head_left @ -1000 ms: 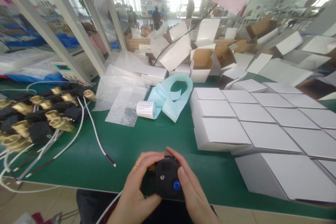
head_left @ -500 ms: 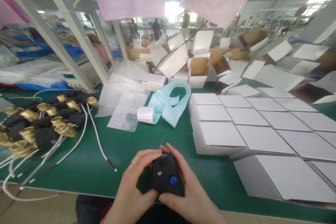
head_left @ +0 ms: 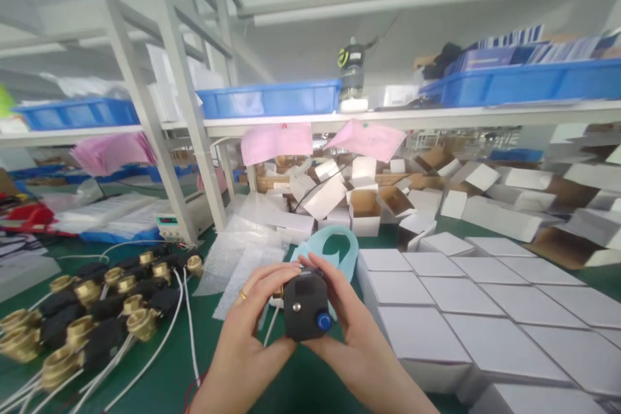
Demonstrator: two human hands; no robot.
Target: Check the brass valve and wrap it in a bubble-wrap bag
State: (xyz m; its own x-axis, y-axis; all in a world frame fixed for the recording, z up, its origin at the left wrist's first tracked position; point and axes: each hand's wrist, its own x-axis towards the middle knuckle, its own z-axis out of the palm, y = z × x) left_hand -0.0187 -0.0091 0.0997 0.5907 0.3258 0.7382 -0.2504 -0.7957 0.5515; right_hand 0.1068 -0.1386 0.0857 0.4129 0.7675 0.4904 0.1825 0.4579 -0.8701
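Between my two hands is a black motorized valve [head_left: 306,301] with a blue knob, a small metal screw and a bit of brass fitting showing on its left. My left hand [head_left: 255,320] wears a ring and grips the valve's left side, thumb low and fingers over the top. Around the right side and lower edge curls my right hand [head_left: 352,320]. A white cable hangs below the brass part. Behind the hands lies a light blue label strip [head_left: 347,255], partly hidden by the fingers. Several similar brass-and-black valves [head_left: 104,310] with white cables are grouped at the left.
Rows of closed white boxes [head_left: 460,291] fill the right of the green bench. Bubble wrap [head_left: 245,252] lies left of centre, open white cartons [head_left: 366,207] are heaped behind. Overhead, a shelf [head_left: 388,114] carries blue bins [head_left: 272,100]; a metal post [head_left: 182,97] rises at left.
My head view has tilted up, bringing the shelf and bins into sight. Both hands keep hold of the valve, which now appears higher against the bench and overlaps the blue strip.
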